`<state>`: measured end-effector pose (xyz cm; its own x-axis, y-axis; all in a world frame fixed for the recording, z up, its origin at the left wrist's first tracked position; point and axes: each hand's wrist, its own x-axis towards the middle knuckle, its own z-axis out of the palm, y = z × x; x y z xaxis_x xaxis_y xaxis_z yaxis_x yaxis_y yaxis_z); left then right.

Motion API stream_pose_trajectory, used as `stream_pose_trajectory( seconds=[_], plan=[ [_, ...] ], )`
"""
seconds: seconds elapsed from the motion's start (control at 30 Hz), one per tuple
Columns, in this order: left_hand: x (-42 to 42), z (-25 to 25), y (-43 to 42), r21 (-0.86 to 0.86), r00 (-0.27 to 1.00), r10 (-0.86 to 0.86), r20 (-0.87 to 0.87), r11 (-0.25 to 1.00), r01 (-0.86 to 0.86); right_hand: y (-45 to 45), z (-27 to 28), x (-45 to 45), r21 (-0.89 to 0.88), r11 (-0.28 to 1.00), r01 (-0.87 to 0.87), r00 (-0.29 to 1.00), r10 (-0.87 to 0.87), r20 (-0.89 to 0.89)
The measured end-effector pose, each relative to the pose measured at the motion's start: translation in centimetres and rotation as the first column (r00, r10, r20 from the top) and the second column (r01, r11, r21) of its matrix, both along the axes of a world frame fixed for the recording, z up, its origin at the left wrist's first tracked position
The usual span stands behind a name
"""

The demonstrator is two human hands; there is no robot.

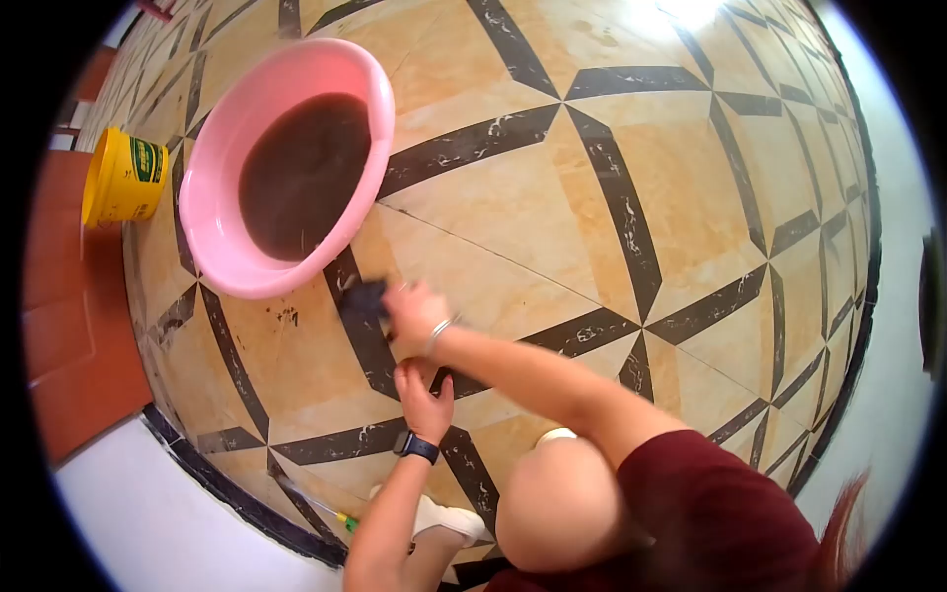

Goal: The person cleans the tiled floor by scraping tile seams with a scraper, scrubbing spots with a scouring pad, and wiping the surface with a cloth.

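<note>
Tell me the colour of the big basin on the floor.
Pink basin, seen best in the head view.

A yellow bucket with a green label is near an orange-brown panel at the left of the view. The floor has cream and tan tiles crossed by dark, white-veined bands, with a bright glare near the top. White wall surfaces show at the right and lower left, edged by dark skirting. A small green-and-yellow item lies low in the view. A reddish object and a dark shape at the right edge are too partial to identify.
</note>
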<state>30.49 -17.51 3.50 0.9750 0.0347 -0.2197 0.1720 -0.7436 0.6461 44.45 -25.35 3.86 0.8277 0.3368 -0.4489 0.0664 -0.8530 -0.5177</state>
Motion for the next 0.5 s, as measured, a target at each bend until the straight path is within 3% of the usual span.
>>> stream_pose_trajectory(
  seconds=[0.03,0.07,0.1,0.13,0.17,0.23,0.27,0.3,0.33,0.37,0.4,0.43,0.47,0.5],
  plan=[
    [-0.1,-1.1,-0.4,-0.152,0.979,0.17,0.11,0.977,-0.152,1.6,-2.1,-1.9,0.24,0.971,0.016,0.997,-0.033,0.065],
    [-0.4,-2.0,-1.2,-0.318,0.922,0.346,0.176,0.906,-0.279,2.1,-3.2,-2.5,0.38,0.911,0.158,0.981,-0.189,0.046],
    [-0.8,-2.6,-2.2,-0.485,0.84,0.508,0.19,0.793,-0.37,1.0,-3.6,-2.6,0.51,0.799,0.32,0.947,-0.258,-0.191],
    [-0.2,-0.7,-3.4,-0.34,0.835,0.482,0.265,0.857,-0.387,-0.9,-3.6,-2.2,0.579,0.642,0.502,0.859,-0.293,-0.421],
    [0.4,0.4,-4.5,-0.35,0.854,0.441,0.277,0.874,-0.338,-2.9,-3.4,-1.6,0.592,0.45,0.669,0.734,-0.277,-0.62],
    [1.1,1.4,-6.6,-0.367,0.871,0.385,0.306,0.891,-0.265,-9.7,-0.1,-3.1,0.547,0.285,0.787,0.604,-0.179,-0.777],
    [1.5,1.3,-7.6,-0.145,0.869,0.134,0.477,0.987,-0.073,-13.1,0.6,-4.3,0.609,0.162,0.777,0.628,-0.12,-0.769],
    [2.0,0.3,-8.5,-0.168,0.851,-0.018,0.525,0.978,0.124,-17.0,2.2,-5.1,0.634,0.266,0.726,0.687,-0.249,-0.683],
    [3.2,1.6,-10.4,-0.093,0.844,-0.236,0.482,0.944,0.316,-21.3,4.7,-5.7,0.516,0.373,0.771,0.634,-0.37,-0.679],
    [3.9,1.5,-12.9,-0.172,0.857,-0.301,0.419,0.9,0.4,-25.3,5.2,-6.5,0.457,0.392,0.799,0.601,-0.484,-0.635],
    [5.0,3.1,-15.7,-0.22,0.812,-0.411,0.414,0.821,0.527,-29.0,4.1,-7.9,0.491,0.366,0.791,0.586,-0.683,-0.436],
    [5.9,3.6,-18.3,-0.278,0.751,-0.558,0.354,0.703,0.654,-33.4,1.1,-9.8,0.517,0.433,0.738,0.6,-0.772,-0.211],
    [5.3,2.1,-21.0,-0.164,0.664,-0.653,0.366,0.657,0.736,-37.9,-1.0,-11.1,0.408,0.599,0.689,0.669,-0.742,-0.04],
    [4.6,0.6,-23.6,-0.052,0.567,-0.735,0.372,0.593,0.804,-39.4,-1.2,-12.4,0.395,0.505,0.768,0.579,-0.81,-0.09]
  ],
)
